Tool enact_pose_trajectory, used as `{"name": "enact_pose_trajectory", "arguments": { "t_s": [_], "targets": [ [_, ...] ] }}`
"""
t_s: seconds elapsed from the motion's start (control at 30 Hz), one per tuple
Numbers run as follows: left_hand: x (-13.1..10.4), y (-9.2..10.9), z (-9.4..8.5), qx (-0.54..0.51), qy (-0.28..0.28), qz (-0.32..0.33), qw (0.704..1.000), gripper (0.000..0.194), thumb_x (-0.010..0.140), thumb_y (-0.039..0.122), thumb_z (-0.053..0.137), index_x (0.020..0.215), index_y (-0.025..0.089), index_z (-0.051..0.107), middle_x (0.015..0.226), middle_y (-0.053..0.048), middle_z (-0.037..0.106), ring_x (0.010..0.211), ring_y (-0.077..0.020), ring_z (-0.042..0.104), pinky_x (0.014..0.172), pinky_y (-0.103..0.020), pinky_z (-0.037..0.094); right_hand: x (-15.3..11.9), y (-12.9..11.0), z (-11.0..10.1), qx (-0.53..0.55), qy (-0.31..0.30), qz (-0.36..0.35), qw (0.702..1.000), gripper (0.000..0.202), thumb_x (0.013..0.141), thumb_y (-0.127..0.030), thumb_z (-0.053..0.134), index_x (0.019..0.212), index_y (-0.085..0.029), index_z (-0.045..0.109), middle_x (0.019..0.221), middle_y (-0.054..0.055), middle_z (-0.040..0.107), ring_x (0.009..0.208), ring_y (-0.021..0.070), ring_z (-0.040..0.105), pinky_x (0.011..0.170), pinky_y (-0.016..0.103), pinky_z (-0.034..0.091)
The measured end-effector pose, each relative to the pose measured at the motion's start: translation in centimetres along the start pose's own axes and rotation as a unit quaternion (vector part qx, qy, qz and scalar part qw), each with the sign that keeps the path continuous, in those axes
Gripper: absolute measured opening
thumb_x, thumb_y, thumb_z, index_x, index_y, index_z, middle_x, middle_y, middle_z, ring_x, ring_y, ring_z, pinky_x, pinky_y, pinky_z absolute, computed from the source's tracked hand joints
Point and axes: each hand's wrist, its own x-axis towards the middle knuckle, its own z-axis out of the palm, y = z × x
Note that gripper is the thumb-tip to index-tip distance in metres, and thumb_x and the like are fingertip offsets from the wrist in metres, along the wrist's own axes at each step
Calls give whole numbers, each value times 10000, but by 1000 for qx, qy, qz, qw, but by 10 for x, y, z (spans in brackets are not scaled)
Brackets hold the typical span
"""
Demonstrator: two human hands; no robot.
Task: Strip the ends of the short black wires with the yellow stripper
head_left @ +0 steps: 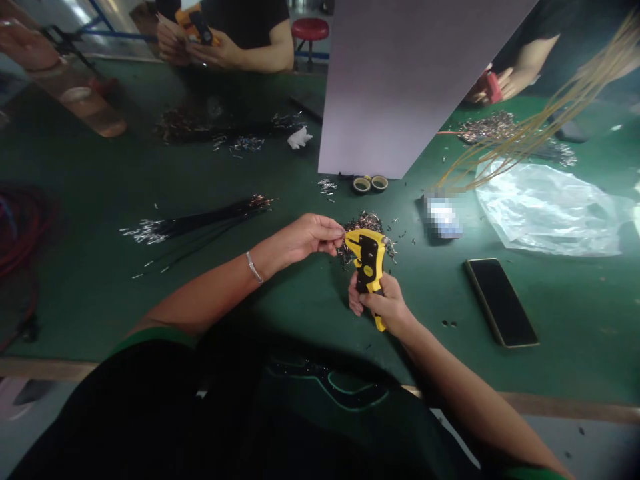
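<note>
My right hand [383,300] is wrapped round the handles of a yellow and black wire stripper [369,263], its head pointing away from me. At the stripper's jaws, my left hand [320,237] has thumb and fingers pinched together. Whatever is between those fingertips is too small to make out. Just behind and beneath the tool lies a pile of short black and copper-coloured wire scraps [367,220]. A bundle of black wires [210,220] with bright tips at one end and copper ones at the other rests left of my left hand.
Beyond the scraps stand two small tape rolls [370,184] and a tall pale panel [380,87]. A phone [503,302] and clear plastic bag [550,210] lie to the right. Yellow wires [530,137] stretch across the right. Co-workers' hands [215,50] hold tools across the green table [280,300].
</note>
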Motion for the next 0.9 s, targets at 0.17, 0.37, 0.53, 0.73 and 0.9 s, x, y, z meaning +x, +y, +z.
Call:
{"name": "enact_pose_trajectory", "arguments": {
  "t_s": [0.17, 0.37, 0.53, 0.73, 0.9],
  "targets": [
    [1, -1, -1, -10, -3, -8, 1000, 84, 765, 160, 765, 751, 104, 705, 644, -28, 652, 543, -85, 591, 597, -248, 507, 0, 2, 2, 1, 16, 1, 1000, 206, 664, -130, 648, 851, -181, 575, 613, -37, 572, 449, 102, 496, 432, 271, 433],
    [3, 2, 1, -11, 4, -14, 1000, 63, 773, 135, 753, 768, 91, 708, 656, -25, 643, 533, -75, 572, 608, -254, 507, 0, 4, 4, -12, 39, -9, 999, 207, 654, -115, 626, 842, -184, 574, 599, -44, 559, 432, 98, 484, 414, 272, 431],
    [4, 2, 2, -10, -4, -10, 1000, 48, 796, 115, 720, 755, 91, 710, 634, -24, 626, 519, -79, 569, 614, -267, 496, -1, 3, 6, -22, 45, -12, 999, 203, 664, -122, 627, 841, -193, 557, 597, -51, 540, 428, 95, 480, 406, 268, 419],
    [8, 0, 1, -11, 8, -19, 1000, 57, 802, 104, 702, 746, 95, 704, 628, -25, 621, 523, -71, 548, 613, -259, 476, 2, 7, 6, -43, 74, -17, 996, 200, 661, -137, 648, 825, -192, 550, 565, -63, 537, 372, 78, 450, 360, 238, 386],
    [6, 2, 1, -8, 16, -8, 1000, 40, 784, 100, 715, 747, 97, 699, 648, -25, 632, 528, -64, 542, 615, -245, 478, 3, 7, 5, -24, 69, -18, 997, 204, 672, -145, 661, 843, -189, 559, 569, -62, 537, 382, 85, 454, 375, 248, 396]
  ]
}}
